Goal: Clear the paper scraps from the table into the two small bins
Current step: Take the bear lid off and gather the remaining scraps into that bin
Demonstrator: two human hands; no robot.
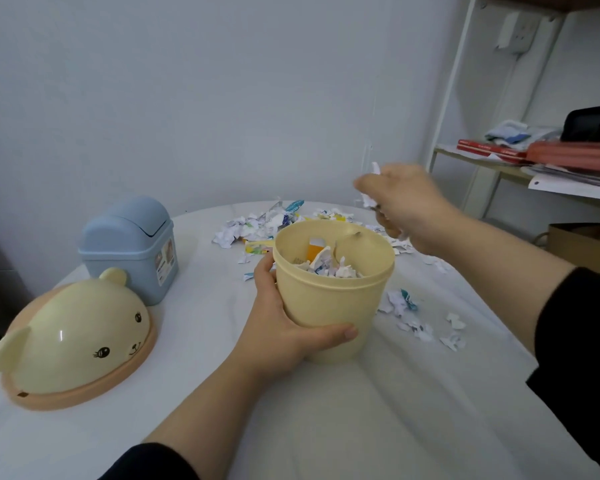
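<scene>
My left hand (284, 327) grips the cream-yellow bin (329, 296) around its side and holds it tilted toward me; several paper scraps and an orange-white piece lie inside it. My right hand (402, 206), blurred, hovers above and behind the bin's rim with white paper scraps (369, 199) clutched in its fingers. A pile of torn scraps (257, 226) lies on the table behind the bin. More loose scraps (416, 317) are scattered to its right. The blue bin (132, 247) with a swing lid stands at the left.
The yellow bin's bear-face lid (77, 337) lies on the white tablecloth (326, 427) at the front left. A white shelf (520, 164) with books and papers stands at the right, with a cardboard box (582, 244) below it.
</scene>
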